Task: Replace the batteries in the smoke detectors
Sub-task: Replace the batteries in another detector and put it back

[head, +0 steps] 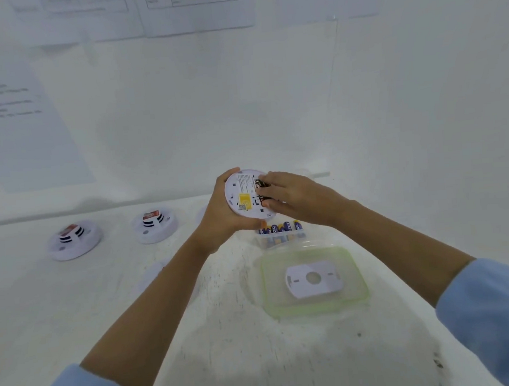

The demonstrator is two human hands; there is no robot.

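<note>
Mid-swap, I reckon: left hand [218,215] has its fingers clamped round the smoke detector [241,194], held back-up above the surface [226,317]. Right hand [296,198] fingers sit on the dark cells [259,184] in its bay, pinching or pressing, can't tell. Spare batteries [280,229] wait just below.

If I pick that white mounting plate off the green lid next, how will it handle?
The mounting plate looks like thin flat plastic with a centre hole, so probably light and fairly stiff. It lies flat on the green lid, so it should not roll, but its low edge may be hard to pinch.
</note>
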